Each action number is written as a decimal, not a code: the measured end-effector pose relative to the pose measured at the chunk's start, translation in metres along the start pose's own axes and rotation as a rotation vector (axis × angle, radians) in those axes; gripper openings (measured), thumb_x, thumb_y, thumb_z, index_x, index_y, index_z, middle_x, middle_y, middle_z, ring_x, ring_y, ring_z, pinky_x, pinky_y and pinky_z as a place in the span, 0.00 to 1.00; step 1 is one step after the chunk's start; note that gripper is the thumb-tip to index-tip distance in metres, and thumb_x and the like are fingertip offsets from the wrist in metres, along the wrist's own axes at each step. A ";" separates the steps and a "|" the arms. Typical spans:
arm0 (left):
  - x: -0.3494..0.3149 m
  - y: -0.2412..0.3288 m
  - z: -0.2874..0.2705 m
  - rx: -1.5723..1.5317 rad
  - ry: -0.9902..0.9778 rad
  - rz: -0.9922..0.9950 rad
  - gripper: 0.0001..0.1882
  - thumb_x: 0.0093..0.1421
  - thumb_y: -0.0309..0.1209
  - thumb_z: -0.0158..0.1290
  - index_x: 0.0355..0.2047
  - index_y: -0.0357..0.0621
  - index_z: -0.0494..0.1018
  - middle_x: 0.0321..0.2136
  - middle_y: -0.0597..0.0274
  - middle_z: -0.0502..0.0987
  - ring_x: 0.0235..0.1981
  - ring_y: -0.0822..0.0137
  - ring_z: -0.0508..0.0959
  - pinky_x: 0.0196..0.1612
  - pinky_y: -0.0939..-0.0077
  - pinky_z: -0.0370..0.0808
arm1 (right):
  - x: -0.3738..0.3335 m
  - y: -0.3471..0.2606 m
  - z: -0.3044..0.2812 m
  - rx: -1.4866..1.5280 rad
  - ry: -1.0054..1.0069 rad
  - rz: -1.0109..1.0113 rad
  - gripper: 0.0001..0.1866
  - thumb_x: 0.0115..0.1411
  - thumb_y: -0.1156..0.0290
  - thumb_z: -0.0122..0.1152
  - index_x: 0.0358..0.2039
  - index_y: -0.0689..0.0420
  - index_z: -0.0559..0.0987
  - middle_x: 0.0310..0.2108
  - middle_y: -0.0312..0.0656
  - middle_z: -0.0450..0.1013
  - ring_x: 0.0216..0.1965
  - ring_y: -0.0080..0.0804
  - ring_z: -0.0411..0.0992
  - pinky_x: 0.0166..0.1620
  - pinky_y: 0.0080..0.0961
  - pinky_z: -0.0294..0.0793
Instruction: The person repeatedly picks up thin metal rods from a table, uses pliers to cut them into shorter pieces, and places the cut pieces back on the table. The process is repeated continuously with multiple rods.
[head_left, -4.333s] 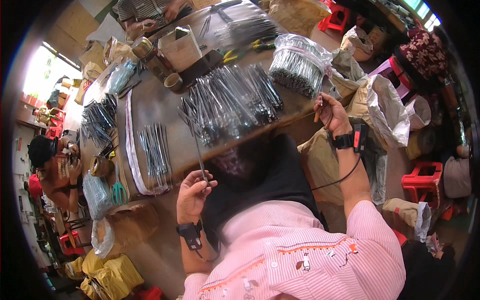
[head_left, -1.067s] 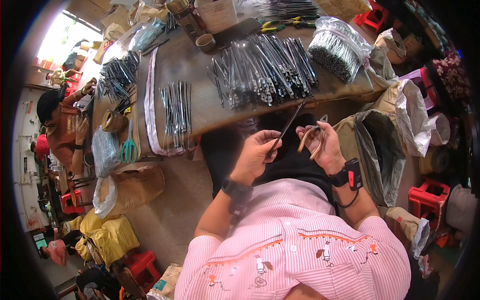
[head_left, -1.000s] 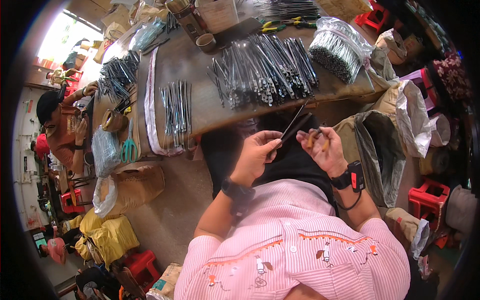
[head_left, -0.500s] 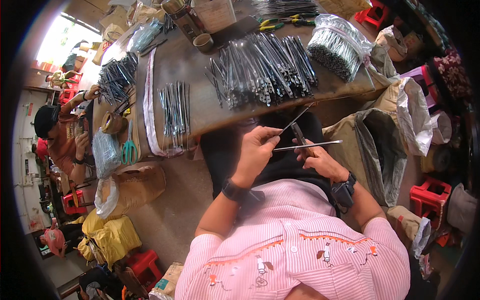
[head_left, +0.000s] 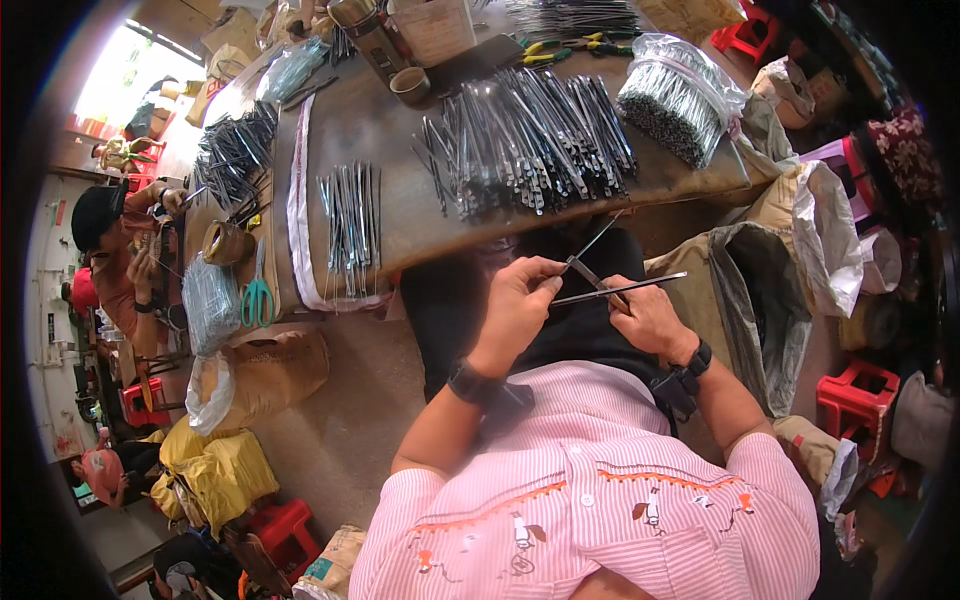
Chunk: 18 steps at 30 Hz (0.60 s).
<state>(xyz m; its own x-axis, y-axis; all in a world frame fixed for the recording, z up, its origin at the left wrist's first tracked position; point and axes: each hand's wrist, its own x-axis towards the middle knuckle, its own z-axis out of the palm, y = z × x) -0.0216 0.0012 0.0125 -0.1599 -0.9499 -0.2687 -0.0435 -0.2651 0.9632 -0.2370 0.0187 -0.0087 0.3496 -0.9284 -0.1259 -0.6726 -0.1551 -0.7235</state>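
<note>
Head cam: L hand (head_left: 523, 295) grip = thumb + fingers pinched tight, no gap seen, on upper metal strip (head_left: 600, 236), which runs up + R toward near edge of worktop (head_left: 420, 215). R hand (head_left: 645, 315) grip = fingers curled closed round pliers (head_left: 590, 275), head pointing at L fingertips, meeting the strip just by them. Lower metal strip (head_left: 660, 279) runs from L fingers across pliers + R hand, far end sticking out R; can't tell if it joins the upper one. Both strips are over the lap, off the worktop. On worktop: big strip pile (head_left: 540, 140) ctr, small strip row (head_left: 352, 220) to its L, white band (head_left: 300, 200) L of that, plastic-wrapped bundle (head_left: 675, 100) to R, yellow-handled pliers (head_left: 545, 55) behind the pile, flask (head_left: 375, 40) w/ cup (head_left: 410, 85) next to it. Teal scissors (head_left: 258, 300) far L, beside clear plastic pack (head_left: 212, 305). Co-worker (head_left: 130, 250) at L side, hands up near chest + worktop edge. Writing: brown paper bag (head_left: 265, 385) below worktop has dark lettering nr its top; bag at back L (head_left: 215, 82) has an orange-red mark; sack at bottom (head_left: 335, 565) has a green printed patch, too small to make out. Wearer's pink striped shirt (head_left: 590, 510) = stitched bird-like figures + orange trim.
</note>
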 end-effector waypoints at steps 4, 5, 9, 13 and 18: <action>-0.001 -0.003 -0.001 -0.005 -0.019 -0.055 0.06 0.59 0.21 0.51 0.36 0.35 0.76 0.21 0.70 0.72 0.19 0.82 0.67 0.20 0.85 0.64 | -0.001 0.000 0.001 -0.047 -0.024 0.021 0.13 0.47 0.69 0.53 0.35 0.56 0.74 0.26 0.53 0.73 0.31 0.56 0.72 0.35 0.46 0.71; -0.001 -0.004 -0.001 -0.024 -0.027 -0.057 0.06 0.59 0.21 0.51 0.36 0.35 0.76 0.21 0.71 0.72 0.19 0.82 0.66 0.20 0.85 0.64 | -0.001 0.000 0.001 -0.021 -0.015 0.012 0.13 0.47 0.69 0.53 0.34 0.57 0.74 0.26 0.53 0.73 0.31 0.56 0.72 0.35 0.46 0.71; -0.001 -0.008 -0.002 -0.052 -0.033 -0.072 0.06 0.59 0.21 0.51 0.36 0.35 0.76 0.20 0.72 0.71 0.17 0.82 0.65 0.19 0.86 0.63 | -0.002 0.000 0.002 0.005 -0.010 0.013 0.12 0.47 0.69 0.54 0.33 0.57 0.74 0.25 0.53 0.74 0.30 0.56 0.72 0.34 0.45 0.72; 0.000 -0.006 -0.004 -0.046 -0.067 -0.108 0.08 0.60 0.24 0.53 0.38 0.35 0.76 0.23 0.67 0.71 0.21 0.78 0.69 0.23 0.83 0.67 | -0.001 -0.001 0.000 -0.004 -0.021 0.047 0.11 0.47 0.69 0.54 0.32 0.57 0.74 0.25 0.54 0.73 0.30 0.57 0.72 0.34 0.45 0.72; -0.010 0.009 -0.008 0.424 0.017 0.172 0.17 0.55 0.34 0.60 0.43 0.38 0.76 0.32 0.58 0.69 0.32 0.69 0.71 0.35 0.76 0.70 | 0.002 -0.003 -0.003 0.060 -0.004 0.074 0.10 0.47 0.69 0.53 0.32 0.56 0.74 0.24 0.54 0.73 0.30 0.57 0.71 0.34 0.45 0.71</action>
<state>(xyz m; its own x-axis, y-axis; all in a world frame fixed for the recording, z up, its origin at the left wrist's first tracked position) -0.0124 0.0073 0.0236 -0.1844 -0.9776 -0.1015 -0.4181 -0.0154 0.9083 -0.2363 0.0165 -0.0052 0.3031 -0.9352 -0.1830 -0.6565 -0.0657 -0.7515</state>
